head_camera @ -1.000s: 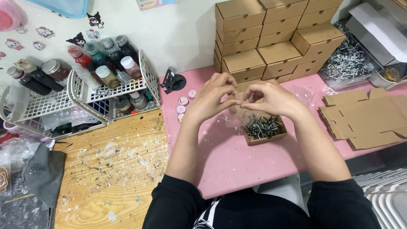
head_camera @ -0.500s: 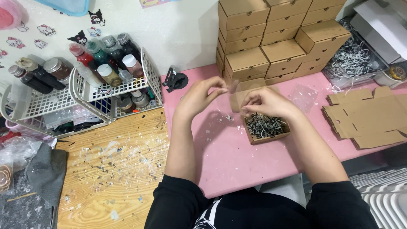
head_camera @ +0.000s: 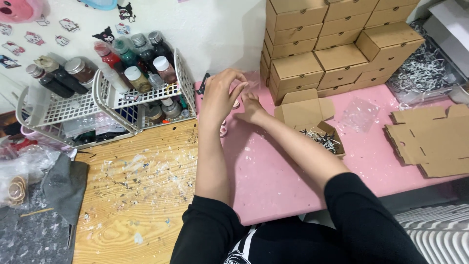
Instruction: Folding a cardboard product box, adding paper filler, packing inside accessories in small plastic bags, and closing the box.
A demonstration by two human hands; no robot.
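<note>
Now both hands have shifted left off the open brown cardboard box of shredded paper (head_camera: 320, 132) to small round pink pieces (head_camera: 223, 130) beside the white wire rack (head_camera: 183, 83); left hand (head_camera: 220, 95) loosely curled, right hand (head_camera: 251, 107) half hidden, grip unreadable.

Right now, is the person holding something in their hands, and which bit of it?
It cannot be told for sure. The left hand and right hand meet by the small round pieces on the pink mat, but the fingers hide whatever is between them.

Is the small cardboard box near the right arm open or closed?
Open: the small cardboard box has its lid flap raised, and shredded paper filling shows inside.
</note>
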